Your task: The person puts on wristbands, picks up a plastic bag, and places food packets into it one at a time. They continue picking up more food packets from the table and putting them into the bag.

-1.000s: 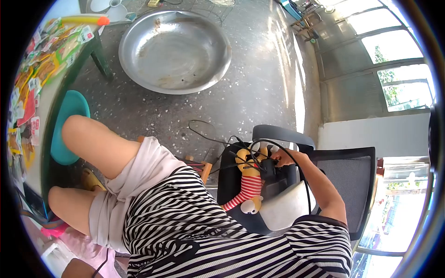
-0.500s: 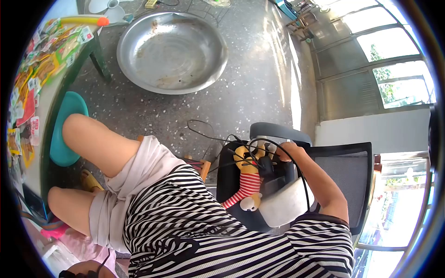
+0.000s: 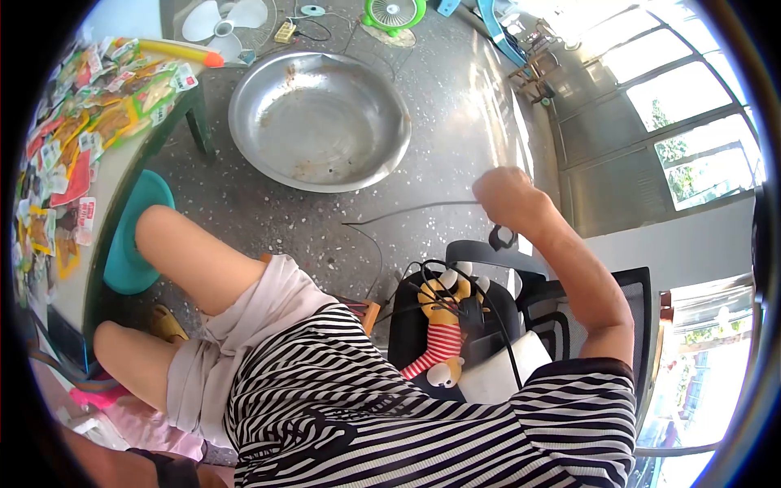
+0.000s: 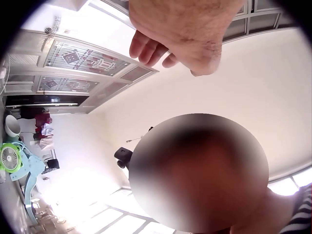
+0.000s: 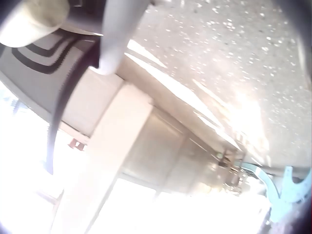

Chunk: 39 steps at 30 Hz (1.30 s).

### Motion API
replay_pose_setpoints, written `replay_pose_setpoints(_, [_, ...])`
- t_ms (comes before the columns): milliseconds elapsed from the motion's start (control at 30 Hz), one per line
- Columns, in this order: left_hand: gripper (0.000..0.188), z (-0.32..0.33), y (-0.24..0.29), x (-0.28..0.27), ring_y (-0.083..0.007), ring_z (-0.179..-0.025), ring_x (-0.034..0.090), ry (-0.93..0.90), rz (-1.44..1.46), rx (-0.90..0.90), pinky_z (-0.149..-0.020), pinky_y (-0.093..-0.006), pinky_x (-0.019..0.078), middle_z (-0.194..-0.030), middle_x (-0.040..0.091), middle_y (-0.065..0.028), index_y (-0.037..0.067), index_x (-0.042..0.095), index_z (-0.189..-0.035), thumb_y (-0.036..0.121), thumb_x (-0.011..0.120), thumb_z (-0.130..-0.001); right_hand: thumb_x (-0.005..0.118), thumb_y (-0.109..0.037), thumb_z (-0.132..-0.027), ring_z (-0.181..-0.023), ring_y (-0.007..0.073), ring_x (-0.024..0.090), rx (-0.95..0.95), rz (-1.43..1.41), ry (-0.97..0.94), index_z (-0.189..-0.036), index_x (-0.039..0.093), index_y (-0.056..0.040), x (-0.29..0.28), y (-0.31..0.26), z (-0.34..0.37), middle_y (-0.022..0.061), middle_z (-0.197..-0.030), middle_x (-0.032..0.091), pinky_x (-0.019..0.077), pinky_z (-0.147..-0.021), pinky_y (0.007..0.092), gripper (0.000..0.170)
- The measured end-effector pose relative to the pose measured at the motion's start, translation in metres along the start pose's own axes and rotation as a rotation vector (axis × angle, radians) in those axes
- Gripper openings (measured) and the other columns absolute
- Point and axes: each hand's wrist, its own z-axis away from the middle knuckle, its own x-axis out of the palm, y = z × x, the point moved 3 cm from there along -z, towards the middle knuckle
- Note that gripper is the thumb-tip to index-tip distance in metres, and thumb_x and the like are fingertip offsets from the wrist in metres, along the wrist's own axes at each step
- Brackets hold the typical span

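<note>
My right hand [image 3: 511, 198] is raised above the chair's armrest with its fingers curled round a thin dark cable [image 3: 415, 209]. The cable runs left from the fist and bends down toward the chair. A yellow plush toy in a red-striped shirt [image 3: 444, 337] lies on the black chair seat [image 3: 407, 321]. Black cable loops [image 3: 431, 272] lie over the toy, and a black object [image 3: 472, 313] sits beside it. My left hand [image 4: 180, 29] is up near my head, fingers loosely bent, nothing seen in it. The right wrist view is blurred, with that hand hidden.
A wide metal basin [image 3: 325, 122] stands on the floor. To the left, a table [image 3: 122, 175] bears many snack packets, with a teal tub [image 3: 138, 244] beside its edge. A white cushion [image 3: 504, 366] lies on the chair. A green fan [image 3: 394, 12] and a power strip [image 3: 285, 32] are farther off.
My right hand has risen from the chair, up and away over the armrest, drawing the cable out with it. My left forearm shows more at the bottom left. The head view has shifted.
</note>
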Motion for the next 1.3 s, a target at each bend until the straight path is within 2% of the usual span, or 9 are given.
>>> replay_pose_setpoints(67, [0.065,0.012,-0.019,-0.005,-0.0224,-0.09,0.047,0.014,0.204,-0.157,-0.067,-0.03,0.0401,-0.118,0.052,-0.0198,-0.004,0.041,-0.138,0.049,0.032,-0.101,0.06,-0.004,-0.071,-0.071,0.0314,0.066,-0.088,-0.034,0.187,-0.073,0.066,-0.0048,-0.018,-0.004,-0.014,0.0141,-0.073,0.064,0.0522,-0.064,0.0415,0.006])
replay_pose_setpoints(100, [0.065,0.019,-0.024,0.017,-0.0203,-0.084,0.055,0.442,-0.165,-0.256,-0.065,-0.0283,0.0431,-0.106,0.059,-0.0154,-0.004,0.048,-0.128,0.051,0.026,-0.102,0.061,-0.005,-0.071,-0.069,0.0317,0.065,-0.136,-0.05,0.288,-0.071,0.066,-0.0057,-0.03,-0.007,-0.023,0.0134,-0.072,0.064,0.0514,-0.063,0.0419,0.005])
replay_pose_setpoints(167, [0.042,0.039,-0.039,0.027,-0.0214,-0.104,0.053,0.241,-0.469,-0.482,-0.093,-0.035,0.0396,-0.122,0.057,-0.0165,-0.002,0.061,-0.114,0.028,0.047,-0.088,0.061,-0.006,-0.07,-0.067,0.0316,0.065,-0.184,-0.004,0.315,-0.069,0.065,-0.0064,-0.065,-0.029,-0.03,0.0125,-0.07,0.063,0.0501,-0.061,0.0422,0.004])
replay_pose_setpoints(267, [0.032,0.041,-0.061,0.073,-0.0168,-0.09,0.059,-0.1,-0.314,-0.559,-0.075,-0.0257,0.0473,-0.109,0.063,-0.0093,-0.001,0.063,-0.111,0.006,0.053,-0.081,0.061,-0.007,-0.071,-0.066,0.0308,0.065,-0.39,-0.038,0.424,-0.068,0.065,-0.0068,-0.111,-0.065,-0.03,0.0115,-0.068,0.062,0.0507,-0.06,0.0407,0.005])
replay_pose_setpoints(500, [0.044,0.075,-0.115,0.119,-0.0212,-0.108,0.057,-0.525,-0.213,-0.551,-0.092,-0.0326,0.044,-0.117,0.06,-0.0134,-0.001,0.053,-0.123,0.014,0.068,-0.084,0.061,-0.009,-0.075,-0.082,0.0284,0.066,-0.849,-0.072,0.534,-0.078,0.069,-0.0049,-0.201,-0.168,-0.019,0.0099,-0.082,0.065,0.0529,-0.064,0.0392,0.009])
replay_pose_setpoints(600, [0.036,0.09,-0.131,0.122,-0.0154,-0.098,0.056,-0.421,0.15,-0.702,-0.086,-0.029,0.0447,-0.108,0.058,-0.0077,0.0,0.052,-0.121,0.014,0.063,-0.09,0.063,-0.011,-0.076,-0.088,0.0272,0.064,-0.96,-0.142,0.688,-0.085,0.069,-0.0038,-0.226,-0.194,-0.015,0.0103,-0.091,0.063,0.053,-0.066,0.038,0.012])
replay_pose_setpoints(833, [0.021,0.097,-0.142,0.108,-0.0047,-0.068,0.041,0.025,0.148,-0.82,-0.061,-0.0194,0.0348,-0.076,0.044,0.0032,0.0,0.056,-0.115,0.01,0.047,-0.099,0.073,-0.017,-0.071,-0.096,0.024,0.063,-1.021,-0.253,0.966,-0.094,0.069,-0.0072,-0.242,-0.219,-0.043,0.0101,-0.098,0.063,0.0542,-0.065,0.0339,0.025])
replay_pose_setpoints(933, [0.024,0.096,-0.145,0.112,-0.0044,-0.065,0.039,0.16,0.154,-0.783,-0.058,-0.0195,0.033,-0.073,0.043,0.004,0.0,0.057,-0.118,0.011,0.044,-0.101,0.074,-0.013,-0.071,-0.095,0.0255,0.063,-1.021,-0.756,1.289,-0.103,0.065,-0.004,-0.234,-0.211,-0.057,0.0122,-0.102,0.063,0.054,-0.067,0.0365,0.034])
replay_pose_setpoints(1300, [0.033,0.1,-0.122,0.137,-0.0058,-0.073,0.046,-0.023,-0.053,-0.756,-0.063,-0.0197,0.0384,-0.077,0.048,0.0023,-0.001,0.053,-0.128,0.013,0.052,-0.098,0.065,-0.006,-0.086,-0.09,0.0129,0.06,-0.961,-1.937,0.424,-0.117,0.06,0.0004,-0.158,-0.221,-0.135,0.0043,-0.1,0.066,0.049,-0.077,0.0254,0.032])
